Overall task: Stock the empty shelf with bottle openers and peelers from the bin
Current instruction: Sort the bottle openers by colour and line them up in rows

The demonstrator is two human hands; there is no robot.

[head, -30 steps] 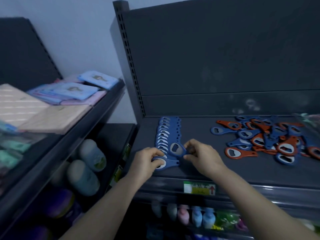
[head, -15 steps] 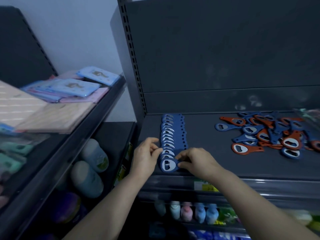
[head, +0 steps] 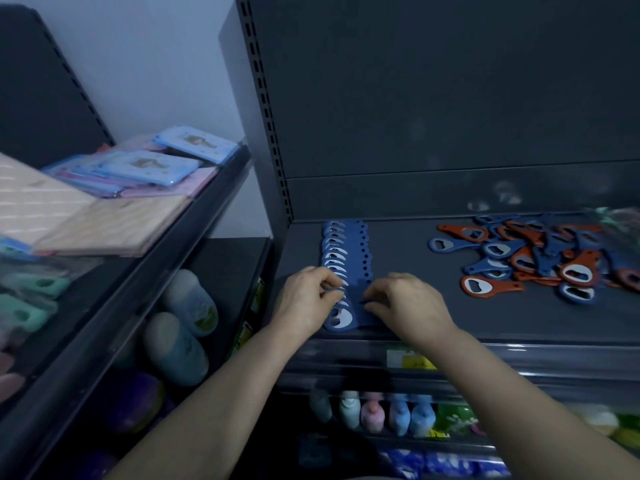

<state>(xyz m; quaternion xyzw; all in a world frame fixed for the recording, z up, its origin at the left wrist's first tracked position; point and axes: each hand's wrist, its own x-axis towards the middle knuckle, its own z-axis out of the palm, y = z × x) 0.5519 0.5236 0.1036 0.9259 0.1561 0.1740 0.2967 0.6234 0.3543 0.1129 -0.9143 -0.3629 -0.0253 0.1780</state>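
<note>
1. shelf point(head: 467, 320): dark grey deck across the centre and right of frame, with a tall back panel behind and a slotted upright at its left edge. All the task stock I can see lies on this deck.
2. rack point(head: 114, 306): second dark unit, left of frame. Its top level holds tan boards and blue and pink packets point(head: 162, 164), upper left. The level beneath holds pale bottles point(head: 180, 344) lying on their sides.
3. pile point(head: 540, 261): loose heap of blue and orange openers on the deck, right of frame. They overlap and point every way. Well apart from both hands.
4. row point(head: 344, 251): blue openers overlapped like tiles on the left part of the deck, in one straight line from the back panel to the front lip. The nearest one lies flat at the lip, and I see its pale opening between the two hands.
5. left hand point(head: 304, 303): lower centre, at the row's left side near the front. Fingers curled, tips pinching the row's left edge.
6. right hand point(head: 410, 303): opposite, at the row's right side. Fingers curled, thumb and tips nipping the right edge.
7. small bottles point(head: 381, 410): blue and pink, upright in a line on the level below, bottom centre.
8. label point(head: 408, 360): yellow-green tag on the front lip, partly behind the right wrist.
</note>
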